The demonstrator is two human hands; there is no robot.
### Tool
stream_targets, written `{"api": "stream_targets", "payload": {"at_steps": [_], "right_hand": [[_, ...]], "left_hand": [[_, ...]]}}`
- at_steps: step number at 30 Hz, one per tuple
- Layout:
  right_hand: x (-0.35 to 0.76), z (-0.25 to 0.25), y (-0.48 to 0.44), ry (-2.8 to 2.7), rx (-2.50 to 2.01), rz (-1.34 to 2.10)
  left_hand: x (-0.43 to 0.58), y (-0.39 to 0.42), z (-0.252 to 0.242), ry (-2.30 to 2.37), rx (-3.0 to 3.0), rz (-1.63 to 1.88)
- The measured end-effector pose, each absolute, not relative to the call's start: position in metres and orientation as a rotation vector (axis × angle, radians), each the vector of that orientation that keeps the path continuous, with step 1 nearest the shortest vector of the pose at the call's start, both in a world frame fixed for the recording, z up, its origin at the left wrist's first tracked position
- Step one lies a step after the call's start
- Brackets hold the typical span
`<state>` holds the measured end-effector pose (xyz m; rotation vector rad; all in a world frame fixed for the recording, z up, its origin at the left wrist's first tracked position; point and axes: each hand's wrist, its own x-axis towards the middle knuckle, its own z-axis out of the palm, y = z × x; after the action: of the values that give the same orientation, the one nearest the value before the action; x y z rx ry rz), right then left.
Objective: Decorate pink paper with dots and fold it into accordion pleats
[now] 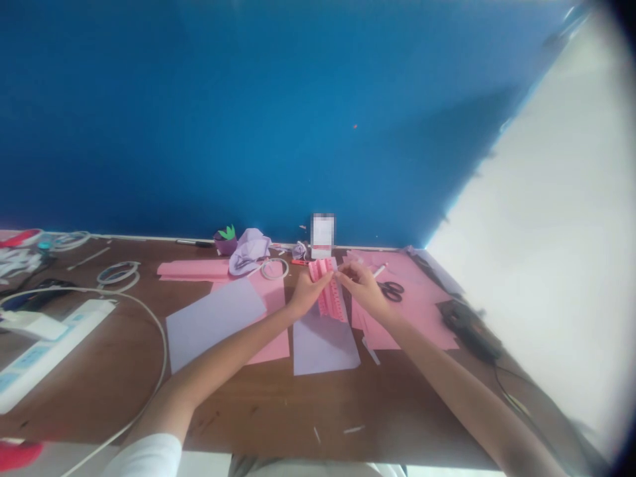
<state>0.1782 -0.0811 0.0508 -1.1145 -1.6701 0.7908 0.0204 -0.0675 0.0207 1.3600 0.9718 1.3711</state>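
Two hands: raised over the table (268, 411), meeting at one folded piece of paper.
Left hand (308, 291): closed on the left edge of the pleated pink paper (332, 301), thumb across its front.
Right hand (364, 285): fingertips drawn narrow at the upper right edge of the pleated pink paper; whether they grip it cannot be told.
Pleated pink paper: positioned between both hands, tilted, folds running along its length.
Purple sheet (322, 348): flat, below the hands on the person's side.
Second purple sheet (213, 324): left of the left hand, overlapping a pink sheet (275, 341).
Pink sheets (422, 321): spread to the right, extending beneath the right forearm.
Scissors (392, 291): dark handles, just beside the right hand, resting on the pink sheets.
Pale ring (287, 269): near the left hand, on its left.
Crumpled purple paper (250, 252): beyond the left hand, farther left than the pale ring.
Power strip (54, 351): well apart from the left hand, at far left.
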Motion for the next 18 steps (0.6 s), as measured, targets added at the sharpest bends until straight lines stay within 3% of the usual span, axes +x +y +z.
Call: {"api": "stream_targets", "payload": {"at_steps": [12,18], "right_hand": [[0.172,0.047,-0.087,-1.650,-1.107,0.894],[0.169,0.054,-0.095,-1.742,-1.127,0.745]], "left_hand": [[0.020,-0.069,0.022,1.019,1.369,1.397],[0.020,-0.070,0.024,1.044,1.388,1.385]]}}
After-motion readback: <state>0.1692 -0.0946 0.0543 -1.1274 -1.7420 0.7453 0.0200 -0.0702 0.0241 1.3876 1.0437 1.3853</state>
